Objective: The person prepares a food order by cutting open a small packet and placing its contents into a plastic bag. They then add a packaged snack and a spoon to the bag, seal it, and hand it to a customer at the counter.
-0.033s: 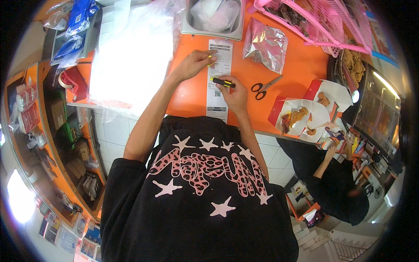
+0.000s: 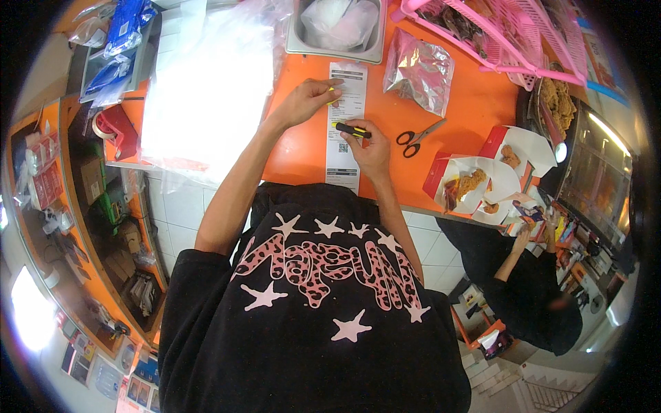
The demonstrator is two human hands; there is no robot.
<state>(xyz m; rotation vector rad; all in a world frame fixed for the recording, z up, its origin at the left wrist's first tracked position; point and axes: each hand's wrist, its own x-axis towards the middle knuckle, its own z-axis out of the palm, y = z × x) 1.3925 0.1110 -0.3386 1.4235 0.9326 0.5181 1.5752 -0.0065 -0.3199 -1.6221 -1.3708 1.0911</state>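
A long printed paper slip (image 2: 343, 162) lies lengthwise in front of me on the orange table (image 2: 296, 155). Over its upper part, my left hand (image 2: 303, 103) pinches a small yellow piece that looks like a highlighter cap (image 2: 333, 96). Lower down, my right hand (image 2: 372, 150) holds a black highlighter (image 2: 355, 131) between thumb and fingers, its yellow tip pointing left above the slip. Cap and highlighter are apart. Black-handled scissors (image 2: 412, 142) lie partly open on the table to the right of my right hand.
White plastic sheets (image 2: 210, 96) cover the table's left side. A metal tub (image 2: 333, 49), a silver foil bag (image 2: 420, 74) and pink baskets (image 2: 475, 34) stand at the far side. Red-and-white boxes of fried food (image 2: 441, 172) are at right, near a co-worker in black (image 2: 513, 289).
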